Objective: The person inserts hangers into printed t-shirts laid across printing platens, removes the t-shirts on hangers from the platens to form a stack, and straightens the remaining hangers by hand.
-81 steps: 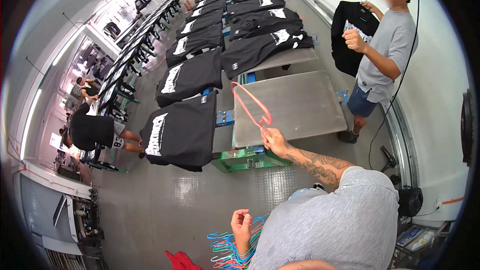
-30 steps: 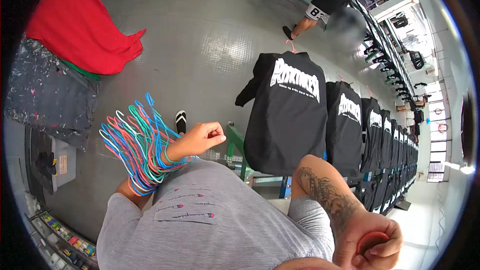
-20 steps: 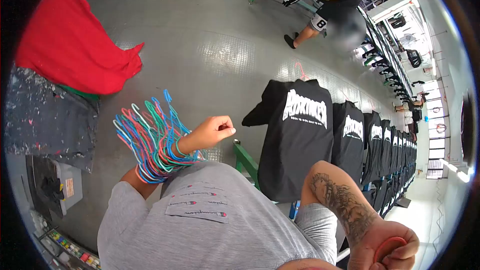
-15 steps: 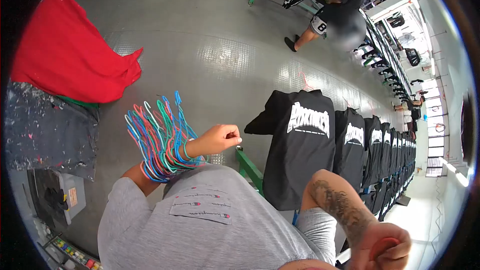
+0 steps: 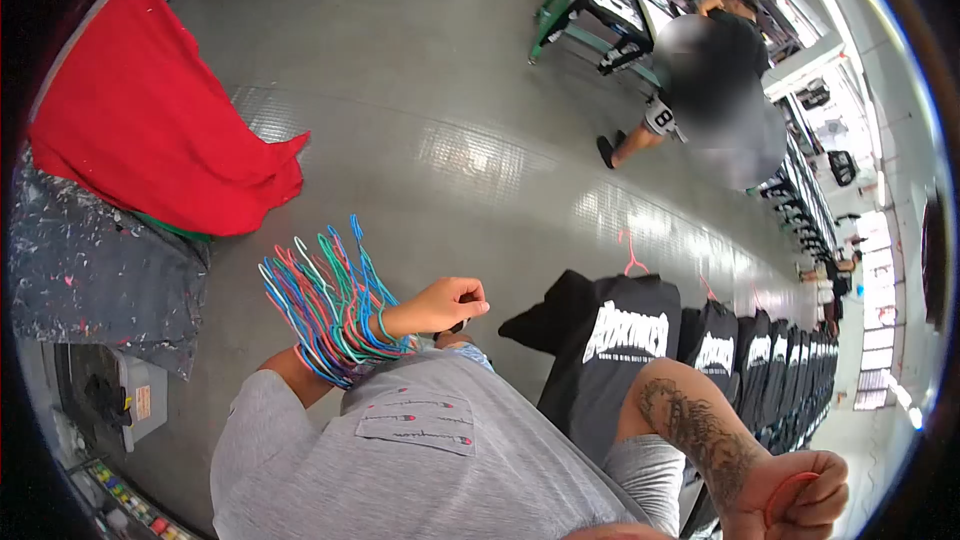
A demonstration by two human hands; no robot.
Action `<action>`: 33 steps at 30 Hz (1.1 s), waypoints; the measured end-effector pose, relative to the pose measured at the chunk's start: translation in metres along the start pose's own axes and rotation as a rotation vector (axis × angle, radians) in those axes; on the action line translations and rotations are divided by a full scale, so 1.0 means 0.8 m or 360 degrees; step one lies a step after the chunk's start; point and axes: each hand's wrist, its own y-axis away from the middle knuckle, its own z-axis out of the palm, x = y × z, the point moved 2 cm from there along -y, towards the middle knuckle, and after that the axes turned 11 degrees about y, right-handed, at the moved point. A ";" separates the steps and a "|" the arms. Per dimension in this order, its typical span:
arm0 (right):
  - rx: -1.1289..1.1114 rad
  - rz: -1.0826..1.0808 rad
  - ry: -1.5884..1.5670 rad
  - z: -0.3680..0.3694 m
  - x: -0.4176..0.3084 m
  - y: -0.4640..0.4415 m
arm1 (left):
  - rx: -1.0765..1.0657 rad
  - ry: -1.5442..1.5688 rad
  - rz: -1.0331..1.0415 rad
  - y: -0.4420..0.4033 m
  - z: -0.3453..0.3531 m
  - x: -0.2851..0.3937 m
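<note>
1. Drawn back from the bare metal plate, where it held out a pinkish hanger moments earlier, the right hand (image 5: 802,512) is now near the wearer's head, curled tight around a red curved piece (image 5: 783,489); too little shows to say what it is.
2. Bunched around the left forearm is a thick sheaf of coloured hangers (image 5: 350,340). I take it they hang there to leave the fingers free.
3. Their hooks fan outward over the floor, away from the body; the long axis of the sheaf runs across the forearm.
4. Past them, the left hand (image 5: 440,308) is loosely curled; I see nothing in it but cannot tell about the palm.
5. Beside the wearer's right arm, a black shirt (image 5: 610,370) heads a row; a pink hook (image 5: 634,260) juts from its neck, pointing away from the body.
6. Farther off, a red cloth (image 5: 170,130) drapes on the left, and a co-worker in numbered shorts (image 5: 660,120) stands by a green-framed desk (image 5: 557,15).
</note>
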 end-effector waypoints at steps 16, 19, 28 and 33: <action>-0.0036 0.0143 -0.0573 -0.080 0.347 0.037 | 0.0315 0.0253 -0.0113 -0.346 -0.055 0.027; -0.0041 -0.0017 -0.0522 -0.098 0.401 0.070 | 0.0198 -0.0011 0.0086 -0.412 -0.036 0.037; -0.0272 0.0937 -0.0419 -0.154 0.517 0.097 | -0.0253 -0.0184 0.0087 -0.600 -0.045 0.050; -0.0308 0.0130 -0.0470 -0.099 0.644 0.146 | -0.0509 -0.0180 -0.0046 -0.739 -0.090 0.048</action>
